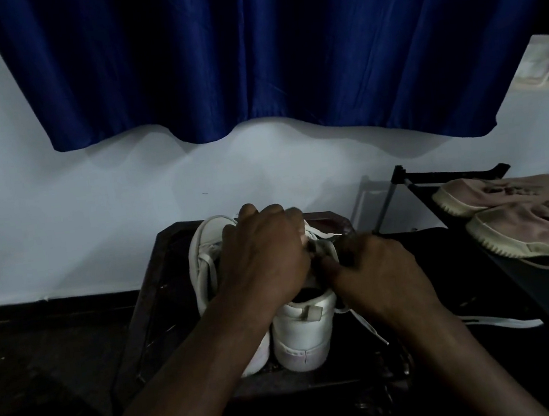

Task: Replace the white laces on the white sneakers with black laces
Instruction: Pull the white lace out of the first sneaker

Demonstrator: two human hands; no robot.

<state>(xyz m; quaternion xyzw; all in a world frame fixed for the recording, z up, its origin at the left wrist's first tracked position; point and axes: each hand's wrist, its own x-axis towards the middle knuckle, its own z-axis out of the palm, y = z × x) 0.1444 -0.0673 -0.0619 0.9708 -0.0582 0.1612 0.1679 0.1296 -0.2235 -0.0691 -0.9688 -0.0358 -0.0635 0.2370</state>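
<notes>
The left hand (pixel 265 254) lies over the top of a white sneaker (pixel 303 328) whose heel faces the camera, fingers curled down over the front and gripping the shoe. The right hand (pixel 377 271) sits close beside it, fingers bent in toward the lacing. Blur hides whether they pinch anything, so I cannot tell how it is closed. A white lace (pixel 324 234) sticks out loose just past the left hand's knuckles, and another strand trails down beside the heel. The second sneaker (pixel 202 251) stands touching the first on the person's left, partly under the left forearm. Both shoes rest on a dark table (pixel 166 241) with a raised rim. A loose lace (pixel 501 320) lies on the dark surface to the right. Further right, a black rack (pixel 452 174) carries a pair of pinkish shoes (pixel 538 230). Behind, a blue curtain (pixel 247 55) hangs over a pale wall (pixel 60 217).
</notes>
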